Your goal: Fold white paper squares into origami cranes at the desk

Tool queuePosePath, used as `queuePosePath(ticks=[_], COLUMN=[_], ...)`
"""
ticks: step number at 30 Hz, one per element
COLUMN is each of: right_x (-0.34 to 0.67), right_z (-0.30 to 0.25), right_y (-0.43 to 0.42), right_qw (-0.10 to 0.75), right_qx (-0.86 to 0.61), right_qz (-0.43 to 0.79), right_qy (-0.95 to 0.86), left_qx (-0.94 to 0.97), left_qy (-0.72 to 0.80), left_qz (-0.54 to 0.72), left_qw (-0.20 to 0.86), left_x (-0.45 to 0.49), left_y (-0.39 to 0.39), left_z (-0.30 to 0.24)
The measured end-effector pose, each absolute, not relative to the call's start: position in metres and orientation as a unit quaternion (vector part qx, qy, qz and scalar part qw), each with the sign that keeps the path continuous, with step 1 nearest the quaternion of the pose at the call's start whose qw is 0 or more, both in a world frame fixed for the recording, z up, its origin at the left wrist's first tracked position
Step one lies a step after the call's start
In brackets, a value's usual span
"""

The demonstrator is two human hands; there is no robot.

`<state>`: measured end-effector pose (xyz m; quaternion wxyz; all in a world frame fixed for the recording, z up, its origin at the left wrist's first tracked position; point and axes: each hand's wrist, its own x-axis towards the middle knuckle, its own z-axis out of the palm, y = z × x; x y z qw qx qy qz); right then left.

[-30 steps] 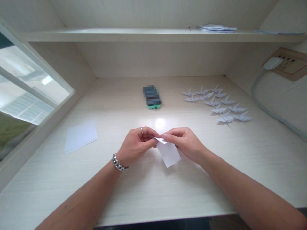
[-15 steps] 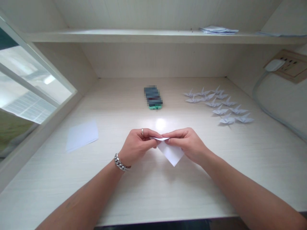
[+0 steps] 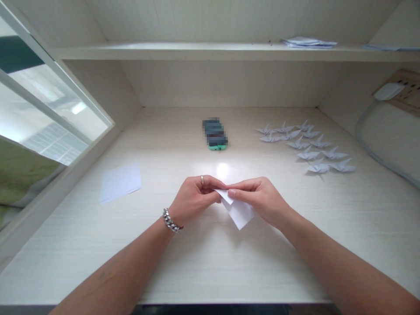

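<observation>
A small white sheet of paper [image 3: 241, 213], partly folded, hangs between both hands just above the pale desk [image 3: 210, 262]. My left hand [image 3: 193, 199], with a ring and a metal bracelet at the wrist, pinches the paper's upper left edge. My right hand [image 3: 260, 197] pinches the upper edge from the right, fingertips meeting the left hand's. The paper's lower corner points down toward me.
Several folded paper cranes [image 3: 308, 146] lie at the back right. A phone in a green case [image 3: 215, 133] lies at the back middle. A stack of white paper [image 3: 120, 182] lies at the left. A window [image 3: 42, 113] borders the left; a cable [image 3: 377, 153] runs along the right wall.
The hands have turned and folded the paper slightly; its hanging part looks shorter and more pointed. The view has shifted a little to the left.
</observation>
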<state>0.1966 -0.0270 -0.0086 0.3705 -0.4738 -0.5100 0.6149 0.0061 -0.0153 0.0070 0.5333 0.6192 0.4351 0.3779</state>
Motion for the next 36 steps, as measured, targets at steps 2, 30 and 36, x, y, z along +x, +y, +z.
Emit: queuePosePath(ticks=[2,30,36], right_x=[0.196,0.186,0.183], right_z=[-0.008,-0.012,-0.013], right_y=[-0.028,-0.027,-0.027], right_qw=[0.376,0.444,0.455], right_qx=[-0.476,-0.451,-0.437], right_qz=[0.617,0.652,0.662], right_qy=[-0.502,-0.419,-0.405], left_qx=[0.603,0.638,0.618], left_qy=[0.431,0.467,0.477], left_qz=[0.381,0.433,0.447], left_qw=[0.552,0.434,0.438], left_x=[0.006,0.010,0.012], left_y=[-0.015,-0.020,-0.019], left_z=[0.008,0.009,0.008])
